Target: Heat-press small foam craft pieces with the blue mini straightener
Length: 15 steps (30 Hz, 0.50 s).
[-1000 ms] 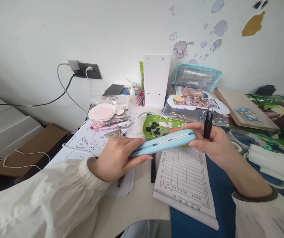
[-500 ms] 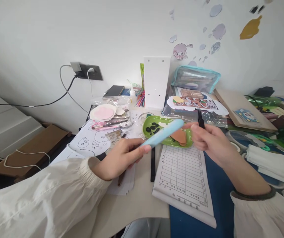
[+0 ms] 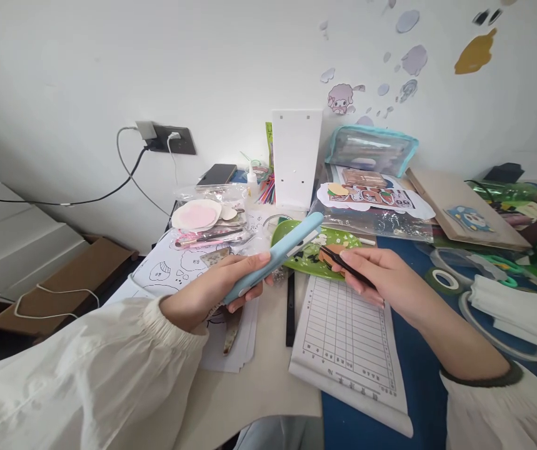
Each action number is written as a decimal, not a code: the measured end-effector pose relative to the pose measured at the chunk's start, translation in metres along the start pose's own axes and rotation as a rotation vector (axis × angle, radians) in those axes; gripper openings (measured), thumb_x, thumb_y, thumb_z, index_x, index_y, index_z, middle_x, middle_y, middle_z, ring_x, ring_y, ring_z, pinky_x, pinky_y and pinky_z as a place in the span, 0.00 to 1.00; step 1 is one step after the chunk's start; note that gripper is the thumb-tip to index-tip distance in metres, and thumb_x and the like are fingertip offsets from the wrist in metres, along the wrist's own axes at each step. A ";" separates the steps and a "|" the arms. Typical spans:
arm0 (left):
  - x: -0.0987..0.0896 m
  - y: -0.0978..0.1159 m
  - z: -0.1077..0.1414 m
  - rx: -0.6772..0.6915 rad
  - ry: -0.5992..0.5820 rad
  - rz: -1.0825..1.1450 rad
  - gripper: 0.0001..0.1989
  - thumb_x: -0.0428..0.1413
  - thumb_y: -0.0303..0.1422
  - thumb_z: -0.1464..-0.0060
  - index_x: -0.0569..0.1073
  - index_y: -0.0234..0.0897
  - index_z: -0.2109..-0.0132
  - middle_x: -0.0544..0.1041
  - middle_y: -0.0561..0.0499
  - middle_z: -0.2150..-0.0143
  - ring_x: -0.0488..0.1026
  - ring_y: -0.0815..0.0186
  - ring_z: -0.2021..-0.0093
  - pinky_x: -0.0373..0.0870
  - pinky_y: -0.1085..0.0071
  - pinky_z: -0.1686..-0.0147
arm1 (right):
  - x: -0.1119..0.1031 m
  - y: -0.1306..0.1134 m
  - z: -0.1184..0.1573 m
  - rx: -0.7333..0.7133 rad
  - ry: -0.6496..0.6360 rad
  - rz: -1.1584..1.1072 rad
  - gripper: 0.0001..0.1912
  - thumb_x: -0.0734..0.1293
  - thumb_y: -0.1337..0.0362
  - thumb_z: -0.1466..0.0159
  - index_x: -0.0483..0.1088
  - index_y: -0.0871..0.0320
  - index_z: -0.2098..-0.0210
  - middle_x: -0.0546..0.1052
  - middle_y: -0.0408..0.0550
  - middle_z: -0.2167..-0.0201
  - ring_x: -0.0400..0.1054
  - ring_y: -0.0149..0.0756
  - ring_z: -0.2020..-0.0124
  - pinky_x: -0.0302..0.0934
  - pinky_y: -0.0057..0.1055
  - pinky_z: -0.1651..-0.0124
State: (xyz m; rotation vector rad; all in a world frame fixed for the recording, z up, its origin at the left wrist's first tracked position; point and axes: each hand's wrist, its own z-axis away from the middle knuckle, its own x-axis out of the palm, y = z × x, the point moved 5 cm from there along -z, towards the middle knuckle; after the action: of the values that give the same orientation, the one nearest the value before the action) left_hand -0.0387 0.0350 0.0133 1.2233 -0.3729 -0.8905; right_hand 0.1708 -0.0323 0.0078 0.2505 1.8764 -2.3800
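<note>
Your right hand (image 3: 392, 278) has left the far end of the light-blue, long plastic clamp-like device (image 3: 275, 257), which both your hands were on a second ago. Your left hand (image 3: 224, 275) alone grasps it now, its free end angled up and away from you. Your right hand grips the slim black metal tweezers (image 3: 353, 270), swung down from pointing upward; their tips are at the flat orange-brown piece (image 3: 328, 258) just ahead of your right fingers. I cannot tell whether they pinch it. That piece lies in the green speckled oval tray (image 3: 346, 232), beyond and between your hands. So your hands now seem to have separate jobs: left supporting the device, right working at the piece. The white printed grid sheet (image 3: 347, 331) lies nearer you, below your right hand.
</note>
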 end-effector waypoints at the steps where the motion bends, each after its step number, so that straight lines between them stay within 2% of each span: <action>1: 0.000 -0.001 0.000 -0.009 0.000 -0.004 0.25 0.44 0.53 0.44 0.70 0.35 0.66 0.64 0.56 0.79 0.54 0.76 0.86 0.52 0.76 0.84 | 0.001 0.000 0.000 0.012 0.007 0.015 0.18 0.60 0.51 0.37 0.69 0.60 0.68 0.62 0.36 0.85 0.48 0.21 0.90 0.41 0.23 0.86; 7: 0.002 -0.003 -0.002 -0.029 -0.003 -0.055 0.26 0.45 0.54 0.46 0.70 0.34 0.67 0.64 0.55 0.79 0.56 0.74 0.85 0.53 0.75 0.85 | 0.005 0.004 0.002 0.035 -0.039 0.005 0.15 0.60 0.53 0.37 0.69 0.58 0.68 0.62 0.35 0.83 0.46 0.20 0.91 0.41 0.23 0.88; 11: 0.003 -0.005 -0.003 -0.029 -0.005 -0.063 0.25 0.46 0.54 0.46 0.70 0.34 0.67 0.64 0.55 0.79 0.56 0.74 0.85 0.53 0.75 0.85 | 0.003 0.003 0.003 0.051 -0.024 0.007 0.14 0.61 0.53 0.37 0.69 0.57 0.69 0.62 0.35 0.83 0.47 0.20 0.91 0.41 0.23 0.89; 15: 0.002 -0.006 -0.003 -0.036 0.005 -0.057 0.25 0.47 0.54 0.47 0.71 0.35 0.67 0.64 0.55 0.79 0.55 0.75 0.85 0.53 0.76 0.86 | 0.004 0.001 0.005 0.098 -0.036 0.028 0.16 0.60 0.55 0.37 0.64 0.57 0.77 0.61 0.34 0.86 0.46 0.19 0.92 0.40 0.23 0.89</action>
State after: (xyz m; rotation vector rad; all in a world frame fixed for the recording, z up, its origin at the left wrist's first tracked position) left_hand -0.0379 0.0349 0.0061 1.2077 -0.3177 -0.9391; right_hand 0.1663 -0.0373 0.0074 0.2387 1.7313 -2.4444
